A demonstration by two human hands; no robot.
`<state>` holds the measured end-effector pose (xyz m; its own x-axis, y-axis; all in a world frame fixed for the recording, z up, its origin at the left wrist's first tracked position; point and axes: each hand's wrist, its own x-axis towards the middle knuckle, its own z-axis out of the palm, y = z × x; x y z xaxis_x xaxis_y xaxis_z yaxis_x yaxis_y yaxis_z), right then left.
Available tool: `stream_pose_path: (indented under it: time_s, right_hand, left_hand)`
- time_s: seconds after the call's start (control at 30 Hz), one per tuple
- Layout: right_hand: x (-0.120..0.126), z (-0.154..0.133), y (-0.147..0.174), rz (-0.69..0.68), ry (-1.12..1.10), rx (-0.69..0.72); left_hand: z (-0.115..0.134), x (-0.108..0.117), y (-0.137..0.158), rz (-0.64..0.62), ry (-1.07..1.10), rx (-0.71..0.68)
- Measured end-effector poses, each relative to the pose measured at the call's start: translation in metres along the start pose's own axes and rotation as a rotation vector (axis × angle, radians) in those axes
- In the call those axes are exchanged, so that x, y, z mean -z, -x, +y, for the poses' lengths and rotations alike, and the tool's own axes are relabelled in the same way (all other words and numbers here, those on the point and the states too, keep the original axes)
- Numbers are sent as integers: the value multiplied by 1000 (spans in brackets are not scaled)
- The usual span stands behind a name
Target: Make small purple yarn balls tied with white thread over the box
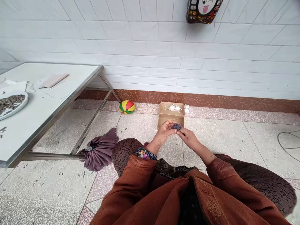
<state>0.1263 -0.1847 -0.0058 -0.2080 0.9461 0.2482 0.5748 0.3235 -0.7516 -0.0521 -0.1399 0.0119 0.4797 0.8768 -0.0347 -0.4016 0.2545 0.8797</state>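
Note:
Between my two hands is a small dark grey-blue ball of yarn (177, 127). My left hand (164, 132) has its fingers closed around the ball's left side. From the right, my right hand (188, 137) pinches at the ball's lower edge, its fingertips pressed together; whether they grip a strand or the ball itself is hard to make out. Just beyond the hands, an open cardboard box (170, 120) lies on the floor, with white balls of yarn (174, 107) in its far half. More white balls (186, 108) sit against the box's right side.
At left stands a metal-framed white table (77, 76) bearing a plate (26, 99) of dark dried pieces. A striped ball (127, 107) rests near the wall. Purple cloth (100, 150) lies by the table leg. A wire frame (289, 140) is at right; a black basket (203, 18) hangs above.

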Motion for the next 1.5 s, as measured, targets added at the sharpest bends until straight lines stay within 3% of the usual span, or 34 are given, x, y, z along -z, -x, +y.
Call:
stream_pose_path:
  time_s: [0.1, 0.17, 0.33, 0.47, 0.6, 0.73, 0.8, 0.97, 1.1, 1.33, 1.5]
  right_hand:
    - [-1, -13, 7, -129, 45, 149]
    - [5, -21, 5, -123, 51, 195]
    - [21, -22, -16, 17, -32, 141]
    - [11, -6, -20, 85, -142, -41]
    - [-9, 1, -1, 44, -157, -123]
    - [-11, -12, 15, -88, -140, 14]
    - [-3, -22, 16, -108, -147, 59]
    - [23, -33, 0, 31, -123, 51]
    - [24, -25, -14, 170, -76, 29]
    - [4, -14, -16, 230, -145, -162]
    - [3, -11, -15, 246, -138, -194]
  left_hand:
    - [-1, 6, 1, 115, -140, -52]
    - [-2, 11, 3, 141, -250, -51]
    - [2, 12, 11, -87, -271, 8]
    - [6, 8, 15, -198, -136, 30]
    - [1, 6, 11, -82, -66, 27]
    - [-7, 7, 2, 118, -116, -9]
    - [-8, 8, 1, 142, -178, 1]
    - [-3, 8, 7, -20, -207, 79]
    - [-4, 7, 12, -121, -123, 146]
    - [-11, 5, 14, -129, 52, 206]
    - [-13, 5, 17, -118, 77, 232]
